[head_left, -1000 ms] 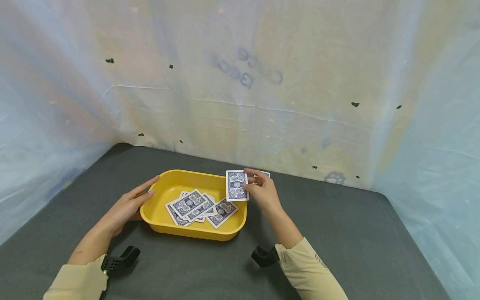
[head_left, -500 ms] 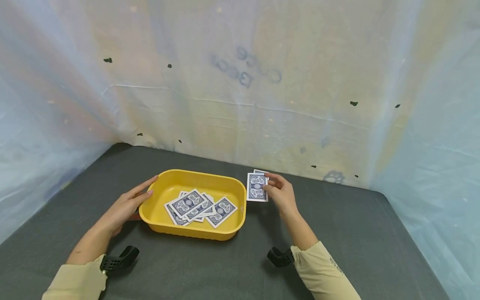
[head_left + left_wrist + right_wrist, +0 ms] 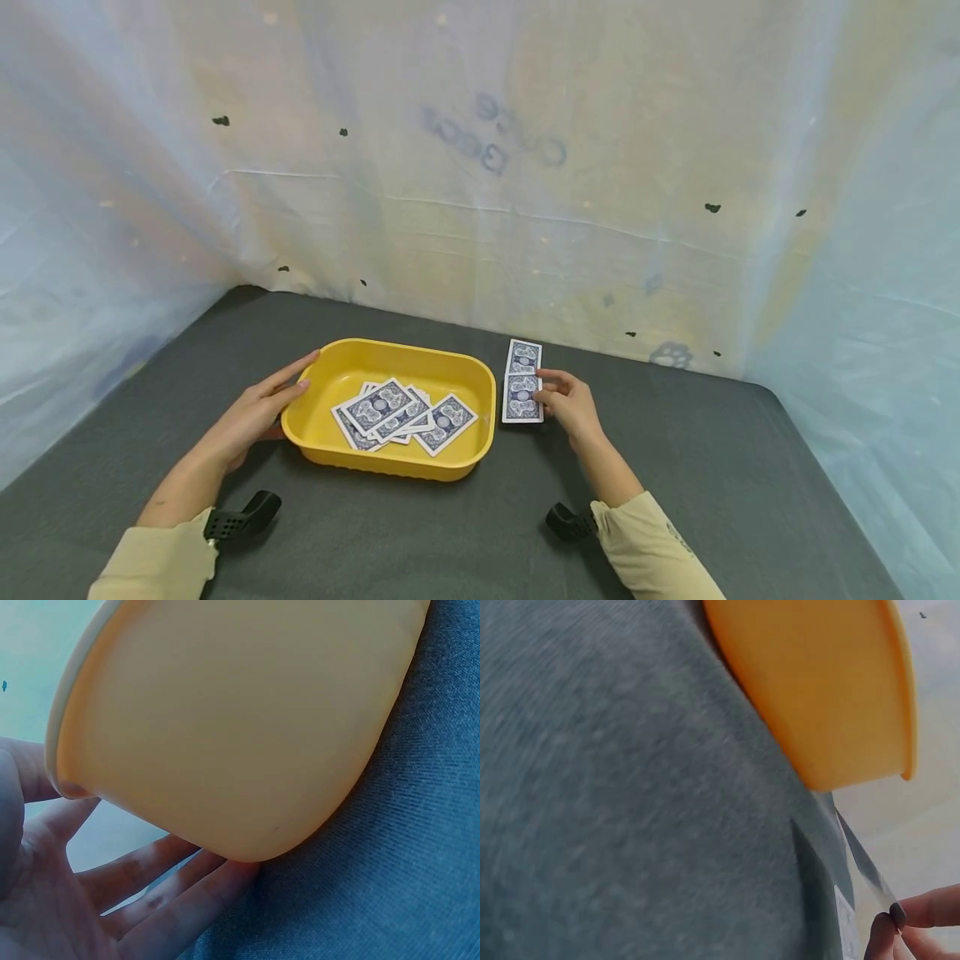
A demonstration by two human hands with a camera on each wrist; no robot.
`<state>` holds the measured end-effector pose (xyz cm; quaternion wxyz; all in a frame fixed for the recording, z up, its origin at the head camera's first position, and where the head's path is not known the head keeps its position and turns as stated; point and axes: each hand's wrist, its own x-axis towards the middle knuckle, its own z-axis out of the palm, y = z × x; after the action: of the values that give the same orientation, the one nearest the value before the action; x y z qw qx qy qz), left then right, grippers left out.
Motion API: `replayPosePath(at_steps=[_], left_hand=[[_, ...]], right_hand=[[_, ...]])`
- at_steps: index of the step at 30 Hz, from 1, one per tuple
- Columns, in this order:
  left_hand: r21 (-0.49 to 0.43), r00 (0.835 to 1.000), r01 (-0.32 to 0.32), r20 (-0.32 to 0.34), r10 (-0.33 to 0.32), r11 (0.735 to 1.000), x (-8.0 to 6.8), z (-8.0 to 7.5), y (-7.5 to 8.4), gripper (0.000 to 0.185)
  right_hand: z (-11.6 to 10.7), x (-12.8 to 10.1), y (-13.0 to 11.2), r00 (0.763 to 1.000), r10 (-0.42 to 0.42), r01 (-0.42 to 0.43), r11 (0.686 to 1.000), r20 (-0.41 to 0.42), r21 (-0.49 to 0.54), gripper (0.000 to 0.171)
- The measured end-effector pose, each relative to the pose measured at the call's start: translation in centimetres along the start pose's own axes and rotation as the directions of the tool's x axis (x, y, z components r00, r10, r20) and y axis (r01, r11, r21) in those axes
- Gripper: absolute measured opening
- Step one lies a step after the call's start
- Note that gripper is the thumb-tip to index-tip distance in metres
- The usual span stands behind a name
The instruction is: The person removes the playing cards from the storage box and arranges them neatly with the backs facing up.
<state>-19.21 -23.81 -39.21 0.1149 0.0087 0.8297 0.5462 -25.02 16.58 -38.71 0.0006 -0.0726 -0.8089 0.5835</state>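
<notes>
My right hand pinches a blue-backed playing card between thumb and fingertips, close over the table right of the yellow tray. The near end of a second playing card, face down behind it, is overlapped by the held one. In the right wrist view the held card shows edge-on at the fingertips. At the tray's left end, my left hand holds it, thumb at the rim. In the left wrist view several fingers lie along the tray's outer wall.
Inside the tray, several face-down playing cards lie in a loose, overlapping pile. A dark grey cloth covers the table. Pale translucent sheeting hangs behind the table and along both sides.
My right hand has carried its card from over the tray's right end out to the right, then down and nearer, in front of the second card. My left hand has stayed on the tray.
</notes>
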Motion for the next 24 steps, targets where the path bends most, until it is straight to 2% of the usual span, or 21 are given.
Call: replayPosePath(at_steps=[5, 11, 15, 24], left_hand=[[0.002, 1.0, -0.004, 0.004, 0.004, 1.0, 0.1, 0.0, 0.0, 0.062], [-0.002, 1.0, 0.005, 0.002, -0.005, 1.0, -0.1, -0.1, -0.2, 0.064], [-0.003, 1.0, 0.014, 0.007, -0.014, 1.0, -0.3, 0.0, -0.3, 0.064], [0.009, 1.0, 0.015, 0.003, -0.015, 1.0, 0.1, 0.1, 0.1, 0.063]], right_hand=[[-0.1, -0.1, 0.6, 1.0, 0.01, -0.01, 1.0, 0.01, -0.026, 0.038], [0.0, -0.1, 0.8, 1.0, -0.025, 0.025, 0.999, 0.011, -0.026, 0.038], [-0.1, 0.0, 1.2, 1.0, -0.003, 0.003, 1.0, 0.019, -0.03, 0.037], [-1.3, 0.5, 1.0, 1.0, 0.008, -0.009, 1.0, -0.016, -0.029, 0.038]])
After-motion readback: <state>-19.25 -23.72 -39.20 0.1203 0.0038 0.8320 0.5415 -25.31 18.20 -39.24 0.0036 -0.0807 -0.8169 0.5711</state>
